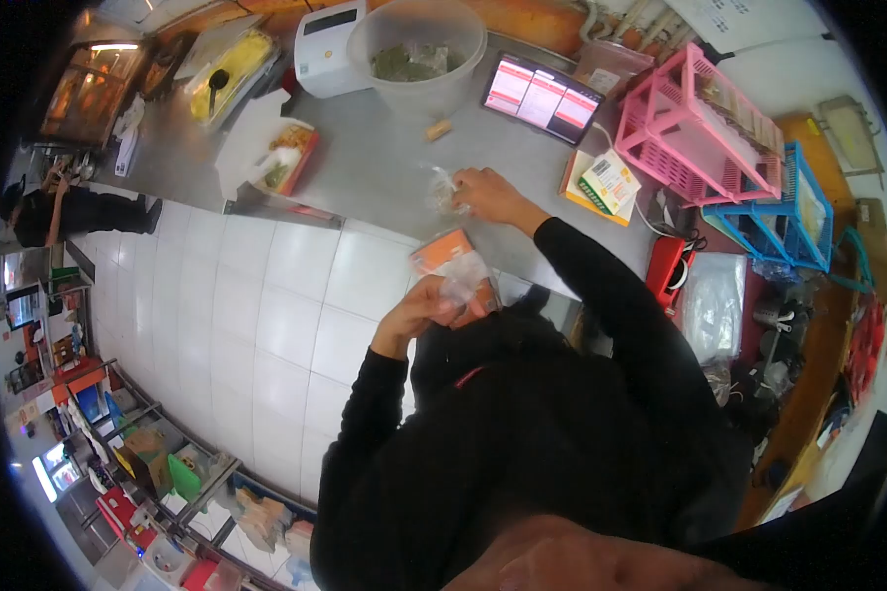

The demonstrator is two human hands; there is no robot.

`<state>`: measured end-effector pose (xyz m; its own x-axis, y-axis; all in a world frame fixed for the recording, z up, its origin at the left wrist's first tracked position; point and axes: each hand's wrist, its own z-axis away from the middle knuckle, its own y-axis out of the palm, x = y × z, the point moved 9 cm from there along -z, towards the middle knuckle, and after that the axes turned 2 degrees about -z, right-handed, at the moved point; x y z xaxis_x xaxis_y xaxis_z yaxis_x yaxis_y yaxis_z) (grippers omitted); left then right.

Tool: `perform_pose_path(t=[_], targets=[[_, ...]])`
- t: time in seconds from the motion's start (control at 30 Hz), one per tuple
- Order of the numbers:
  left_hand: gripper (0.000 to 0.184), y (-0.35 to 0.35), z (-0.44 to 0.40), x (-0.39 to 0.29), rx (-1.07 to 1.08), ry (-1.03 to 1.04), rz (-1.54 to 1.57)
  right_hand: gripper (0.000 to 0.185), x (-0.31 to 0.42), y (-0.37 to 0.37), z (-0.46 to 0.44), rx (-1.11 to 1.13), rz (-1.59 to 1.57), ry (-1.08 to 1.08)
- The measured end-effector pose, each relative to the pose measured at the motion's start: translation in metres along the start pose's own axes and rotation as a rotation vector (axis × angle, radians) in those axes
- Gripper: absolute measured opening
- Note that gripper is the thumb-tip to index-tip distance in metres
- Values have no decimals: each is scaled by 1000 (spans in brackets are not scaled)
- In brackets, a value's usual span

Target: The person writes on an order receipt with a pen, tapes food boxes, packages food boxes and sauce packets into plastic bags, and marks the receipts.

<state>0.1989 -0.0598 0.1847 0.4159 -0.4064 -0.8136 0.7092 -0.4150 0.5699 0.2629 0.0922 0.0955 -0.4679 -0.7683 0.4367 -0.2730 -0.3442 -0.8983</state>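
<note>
My right hand (493, 195) is over the metal counter (365, 177), fingers closed on a small clear plastic bag (442, 193) whose contents are too blurred to name. Close to my body, beyond the counter's front edge, my left hand (424, 307) is closed around an orange-and-white packet (445, 250). Clear film covers part of that packet, and its lower end is hidden by the fingers. A small tan piece (438, 129) lies on the counter beyond my right hand.
Along the back stand a white printer (328, 49), a clear tub (419, 94) with green packets and a lit tablet (542, 97). An open food box (291, 163) sits at left. Pink baskets (695, 128) and a red tape dispenser (668, 276) are at right. A person (69, 212) stands far left.
</note>
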Motion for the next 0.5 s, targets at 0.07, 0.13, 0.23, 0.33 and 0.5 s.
perform_pose_path(t=[0.07,0.13,0.23,0.33,0.5], targets=[[59,-22,20,-22,-234,71,62,34,-8,8,-4,49,-36,2],[66,-57,37,-51,-139,152,142,34,-8,-6,-1,11,-77,17],[70,-31,53,-138,42,323,156,37,2,3,-7,-121,-643,210],[78,50,50,-207,525,402,95,54,80,34,-29,241,-1598,551],[59,86,61,-273,924,670,349,69,179,-21,-59,288,-2306,102]])
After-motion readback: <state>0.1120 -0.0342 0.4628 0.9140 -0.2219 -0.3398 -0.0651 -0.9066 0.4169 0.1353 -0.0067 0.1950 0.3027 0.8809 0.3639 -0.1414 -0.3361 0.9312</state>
